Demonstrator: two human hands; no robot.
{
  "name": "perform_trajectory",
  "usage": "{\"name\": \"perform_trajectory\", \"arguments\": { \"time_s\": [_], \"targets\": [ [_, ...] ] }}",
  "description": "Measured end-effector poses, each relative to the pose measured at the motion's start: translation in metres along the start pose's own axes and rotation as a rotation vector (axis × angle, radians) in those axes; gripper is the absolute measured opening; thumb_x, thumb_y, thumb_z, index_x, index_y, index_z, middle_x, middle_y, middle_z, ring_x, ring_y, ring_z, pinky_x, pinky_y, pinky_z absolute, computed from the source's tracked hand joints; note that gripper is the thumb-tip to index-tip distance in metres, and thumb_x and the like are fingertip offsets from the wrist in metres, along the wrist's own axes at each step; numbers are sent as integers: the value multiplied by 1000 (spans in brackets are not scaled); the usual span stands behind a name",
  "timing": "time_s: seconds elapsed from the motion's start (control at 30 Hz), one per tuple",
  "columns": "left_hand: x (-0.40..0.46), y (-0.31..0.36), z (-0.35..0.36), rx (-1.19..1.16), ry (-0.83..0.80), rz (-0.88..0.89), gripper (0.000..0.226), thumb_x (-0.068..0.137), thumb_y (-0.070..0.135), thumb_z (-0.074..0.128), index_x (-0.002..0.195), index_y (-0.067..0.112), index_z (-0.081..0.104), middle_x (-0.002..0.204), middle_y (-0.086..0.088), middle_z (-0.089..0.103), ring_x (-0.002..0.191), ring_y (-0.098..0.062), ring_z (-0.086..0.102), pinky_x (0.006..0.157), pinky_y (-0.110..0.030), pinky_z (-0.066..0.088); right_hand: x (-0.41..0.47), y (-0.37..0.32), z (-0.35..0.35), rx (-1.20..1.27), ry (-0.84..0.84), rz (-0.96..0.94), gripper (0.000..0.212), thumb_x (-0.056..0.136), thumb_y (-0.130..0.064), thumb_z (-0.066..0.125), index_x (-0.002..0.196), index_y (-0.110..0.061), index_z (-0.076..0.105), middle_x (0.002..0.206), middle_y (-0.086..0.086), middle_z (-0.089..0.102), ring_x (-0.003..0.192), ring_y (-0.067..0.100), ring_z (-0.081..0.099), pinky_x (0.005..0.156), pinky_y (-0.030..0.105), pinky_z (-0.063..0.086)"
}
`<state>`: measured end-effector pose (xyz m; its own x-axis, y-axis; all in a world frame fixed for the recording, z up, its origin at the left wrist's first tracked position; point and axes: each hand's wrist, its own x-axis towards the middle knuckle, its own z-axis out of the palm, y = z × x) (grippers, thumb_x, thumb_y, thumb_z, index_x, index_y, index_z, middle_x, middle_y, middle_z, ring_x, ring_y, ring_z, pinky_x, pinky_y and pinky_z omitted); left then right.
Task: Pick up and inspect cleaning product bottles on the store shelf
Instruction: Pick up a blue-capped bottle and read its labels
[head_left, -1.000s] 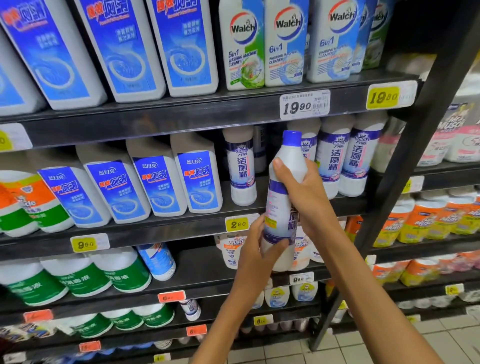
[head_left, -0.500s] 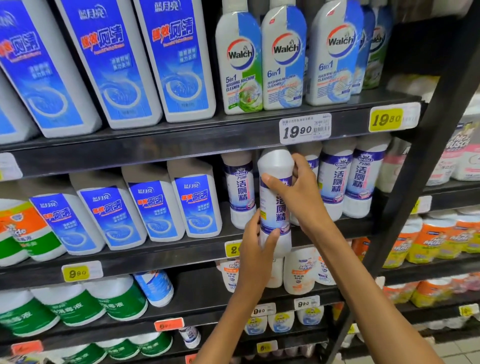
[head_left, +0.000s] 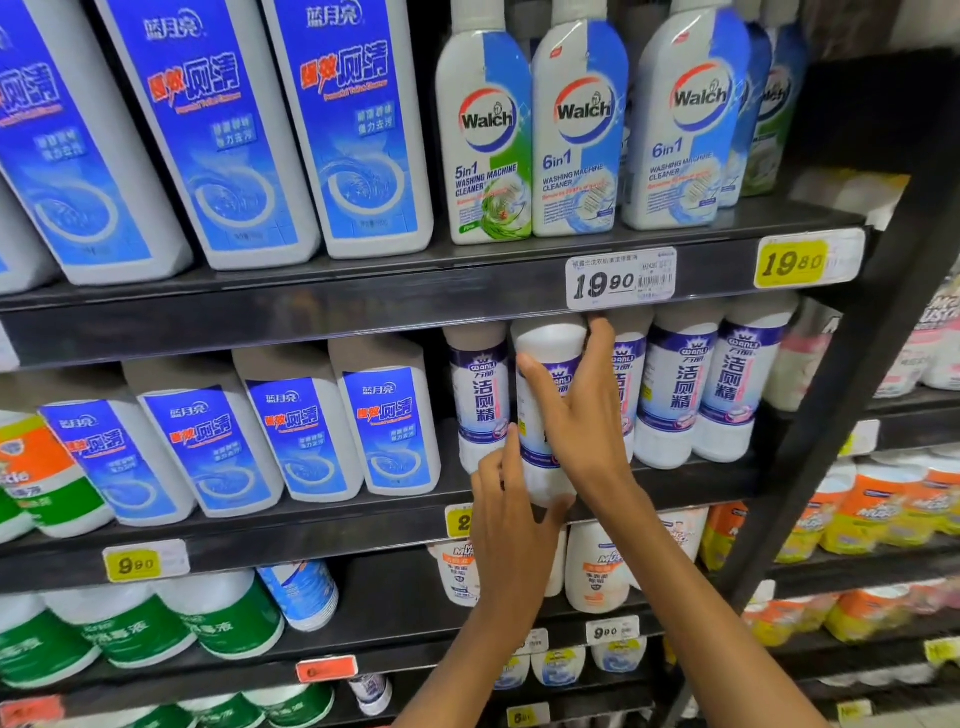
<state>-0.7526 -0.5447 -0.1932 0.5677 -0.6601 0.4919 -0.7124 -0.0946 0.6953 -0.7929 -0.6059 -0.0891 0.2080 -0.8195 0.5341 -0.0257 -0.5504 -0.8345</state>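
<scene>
A white toilet-cleaner bottle (head_left: 546, 344) with a purple label stands upright at the front of the second shelf (head_left: 332, 525), in the gap between matching bottles (head_left: 475, 400). Its top sits just under the shelf above. My right hand (head_left: 582, 421) grips its middle, thumb on the left side and fingers round the right. My left hand (head_left: 504, 514) holds its base, fingers on the left side and thumb beneath. Whether the base rests on the shelf I cannot tell.
Walch washing machine cleaner bottles (head_left: 576, 130) fill the shelf above, beside big blue-labelled bottles (head_left: 353, 119). Smaller blue-labelled bottles (head_left: 387, 421) stand left of the gap. A black upright post (head_left: 852, 395) rises on the right, with orange bottles (head_left: 862, 514) beyond it.
Both hands have carried the bottle up and back from in front of the shelves into the row on the second shelf. Its blue cap now hides under the upper shelf.
</scene>
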Motion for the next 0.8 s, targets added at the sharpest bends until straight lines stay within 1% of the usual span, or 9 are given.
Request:
{"name": "perform_trajectory", "arguments": {
  "time_s": [0.1, 0.23, 0.37, 0.43, 0.5, 0.6, 0.67, 0.73, 0.8],
  "targets": [
    [-5, -2, 5, -48, 69, -18, 78, 76, 22, 78, 141, 8, 37, 128, -14, 54, 117, -25, 52, 91, -29, 47, -1, 4, 2, -145, 4, -62, 65, 89, -29, 62, 140, -9, 26, 136, 10, 42, 116, 10, 43, 97, 23, 41],
    [-3, -5, 10, -51, 104, -18, 74, 73, 15, 80, 136, 4, 44, 123, -15, 56, 112, -28, 56, 85, -40, 55, -11, 12, -3, -439, 24, -233, 70, 86, -25, 68, 141, 0, 31, 135, 22, 40, 122, 26, 44, 94, 21, 36],
    [-1, -5, 13, -30, 88, -8, 77, 73, 12, 80, 139, 7, 42, 118, -18, 54, 101, -24, 60, 71, -25, 52, -16, 15, -8, -529, 87, -297, 72, 80, -21, 75, 139, 1, 38, 120, 24, 48, 107, 30, 53, 81, 28, 47],
    [-4, -5, 13, -48, 66, -30, 78, 79, 16, 75, 143, 15, 32, 116, -13, 58, 96, -17, 61, 70, -17, 46, -16, 15, -9, -596, 98, -305, 74, 79, -25, 76, 138, 0, 40, 115, 24, 53, 103, 32, 57, 74, 29, 48],
    [-4, -4, 14, -39, 29, -75, 78, 84, 21, 69, 143, 25, 19, 108, -8, 64, 79, -5, 55, 67, -9, 38, -15, 15, -10, -614, 84, -294, 74, 79, -28, 76, 138, -1, 40, 114, 22, 54, 98, 29, 59, 66, 24, 45],
    [1, -2, 16, 31, -29, -120, 79, 88, 29, 64, 142, 30, 5, 92, -1, 67, 65, 1, 46, 58, -8, 31, -11, 13, -7, -586, 62, -266, 70, 81, -24, 74, 138, -1, 40, 116, 23, 52, 87, 27, 62, 59, 22, 43],
    [6, 0, 17, 53, -53, -144, 84, 90, 34, 61, 147, 26, 0, 95, 1, 68, 70, -3, 55, 59, -11, 36, -8, 13, -4, -589, 47, -250, 67, 80, -20, 75, 134, 2, 43, 116, 26, 51, 83, 31, 62, 56, 25, 44],
    [11, 0, 19, 64, -69, -159, 83, 91, 36, 58, 150, 21, 3, 104, 0, 69, 82, -9, 65, 64, -16, 45, -6, 15, -2, -610, 44, -243, 63, 79, -18, 75, 129, 5, 46, 116, 28, 51, 81, 33, 61, 54, 24, 42],
    [14, 0, 19, 70, -76, -155, 81, 91, 37, 58, 150, 18, 6, 110, -3, 68, 90, -13, 67, 72, -21, 51, -5, 16, -1, -608, 47, -237, 59, 81, -18, 74, 128, 6, 47, 119, 28, 51, 82, 34, 62, 54, 23, 42]
  ]
}}
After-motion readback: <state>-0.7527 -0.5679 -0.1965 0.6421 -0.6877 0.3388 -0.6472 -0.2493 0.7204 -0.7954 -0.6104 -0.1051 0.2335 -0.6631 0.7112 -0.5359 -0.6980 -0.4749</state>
